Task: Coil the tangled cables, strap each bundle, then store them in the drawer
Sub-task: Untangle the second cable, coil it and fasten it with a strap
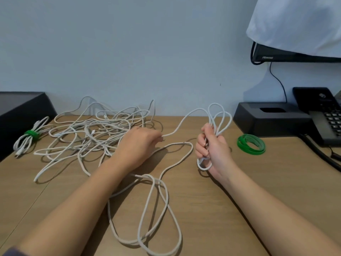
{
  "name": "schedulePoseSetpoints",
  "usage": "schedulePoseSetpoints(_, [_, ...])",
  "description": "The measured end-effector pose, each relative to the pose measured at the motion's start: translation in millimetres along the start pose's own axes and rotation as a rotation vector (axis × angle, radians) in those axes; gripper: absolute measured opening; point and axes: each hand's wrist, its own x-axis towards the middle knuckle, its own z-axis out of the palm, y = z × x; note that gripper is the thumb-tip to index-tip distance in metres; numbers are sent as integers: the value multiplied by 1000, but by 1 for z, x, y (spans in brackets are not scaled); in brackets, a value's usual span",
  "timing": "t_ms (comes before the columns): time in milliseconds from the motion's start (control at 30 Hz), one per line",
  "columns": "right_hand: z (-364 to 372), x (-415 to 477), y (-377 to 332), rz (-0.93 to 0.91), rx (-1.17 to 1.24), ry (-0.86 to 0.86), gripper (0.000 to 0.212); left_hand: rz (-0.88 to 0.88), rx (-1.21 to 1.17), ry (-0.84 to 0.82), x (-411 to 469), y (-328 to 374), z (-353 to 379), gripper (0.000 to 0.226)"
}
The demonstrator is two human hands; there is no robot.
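A tangled heap of white cables [96, 132] lies on the wooden desk [239, 191] at the back left. My right hand [212, 146] grips a partly coiled white cable [219, 115], its loops sticking up above the fist and a small loop showing below. From those loops the cable runs left to my left hand [140, 143], which pinches it at the fingertips. More of the loose cable [158, 209] sprawls in big loops toward me. A finished white bundle with a green strap [30, 134] lies at the far left. A roll of green strap [251, 144] sits right of my right hand.
A black box [20, 115] stands at the left edge. At the back right are a black stand [271, 119] and a black desk phone [324, 115] with its cord trailing forward. A monitor [295, 54] under a white cloth hangs above them.
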Motion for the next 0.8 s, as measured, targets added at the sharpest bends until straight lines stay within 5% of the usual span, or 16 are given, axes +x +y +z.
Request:
schedulePoseSetpoints(400, [5, -4, 4, 141, -443, -48, 33, 226, 56, 37, -12, 27, -6, 23])
schedulePoseSetpoints(800, [7, 0, -3, 138, -224, -93, 17, 121, -145, -188, -10, 29, -2, 27])
